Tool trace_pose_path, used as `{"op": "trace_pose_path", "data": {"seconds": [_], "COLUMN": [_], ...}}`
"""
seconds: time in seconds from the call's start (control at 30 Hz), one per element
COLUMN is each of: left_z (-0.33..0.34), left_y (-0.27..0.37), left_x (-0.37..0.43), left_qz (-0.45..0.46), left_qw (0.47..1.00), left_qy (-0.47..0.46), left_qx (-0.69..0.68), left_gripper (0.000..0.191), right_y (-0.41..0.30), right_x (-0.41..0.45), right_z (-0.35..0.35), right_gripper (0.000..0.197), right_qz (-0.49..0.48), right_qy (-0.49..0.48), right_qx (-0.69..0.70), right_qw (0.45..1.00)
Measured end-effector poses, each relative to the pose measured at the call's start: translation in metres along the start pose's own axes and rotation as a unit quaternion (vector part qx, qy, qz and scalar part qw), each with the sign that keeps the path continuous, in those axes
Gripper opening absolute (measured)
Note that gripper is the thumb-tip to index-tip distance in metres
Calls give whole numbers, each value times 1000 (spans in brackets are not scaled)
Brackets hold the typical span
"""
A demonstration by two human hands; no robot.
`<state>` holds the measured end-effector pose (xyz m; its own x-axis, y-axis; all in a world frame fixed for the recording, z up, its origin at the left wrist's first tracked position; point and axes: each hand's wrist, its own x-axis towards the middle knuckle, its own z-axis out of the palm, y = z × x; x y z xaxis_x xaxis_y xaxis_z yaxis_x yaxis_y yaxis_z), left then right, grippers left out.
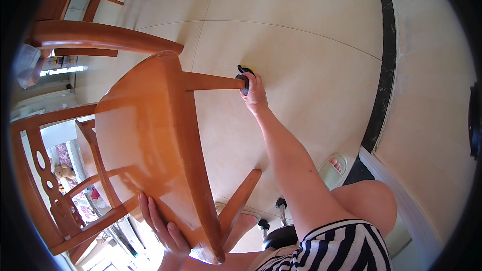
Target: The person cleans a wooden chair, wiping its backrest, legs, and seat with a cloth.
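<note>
A glossy wooden chair [150, 128] fills the left middle, its openwork backrest [49, 180] farther left. My left hand [163, 222] holds the seat near its lower edge, fingers lying on the polished surface. One leg [214, 81] points right, towards my outstretched right hand [256, 90]. At that leg's foot end, my right fingers are closed round a small black piece [244, 82]; its exact kind is unclear. A bit of yellow shows just behind it. The other near leg [243, 199] comes down close to my forearm. Whether the chair is tilted cannot be told.
Beige floor tiles [301, 45] run to a black marble skirting [388, 45] and pale wall on the right. More wooden furniture [101, 37] stands at upper left. Below me are a black wheeled stool [280, 237] and a slippered foot [333, 169]. A plush toy [64, 172] shows beyond the backrest.
</note>
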<state>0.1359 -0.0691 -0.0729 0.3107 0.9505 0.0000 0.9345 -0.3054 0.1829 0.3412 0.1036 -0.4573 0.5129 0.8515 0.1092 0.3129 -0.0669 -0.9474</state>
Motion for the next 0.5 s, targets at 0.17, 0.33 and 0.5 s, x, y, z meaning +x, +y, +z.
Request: {"op": "trace_pose_path", "data": {"seconds": [0.17,0.33,0.5], "left_z": [-2,-1,-2], "left_y": [2,0,0], "left_x": [5,4,3], "left_qz": [10,23,17], "left_qw": [1000,999,999], "left_qy": [-7,38,40], "left_qx": [4,-18,-5], "left_gripper": [58,53,53], "right_y": [-21,-62,-114], "right_x": [-1,-3,-5], "right_z": [-1,-9,-32], "right_gripper": [55,61,41], "right_qz": [78,350,436], "right_qy": [26,98,183], "right_qx": [9,183,563], "right_qw": [997,914,678]}}
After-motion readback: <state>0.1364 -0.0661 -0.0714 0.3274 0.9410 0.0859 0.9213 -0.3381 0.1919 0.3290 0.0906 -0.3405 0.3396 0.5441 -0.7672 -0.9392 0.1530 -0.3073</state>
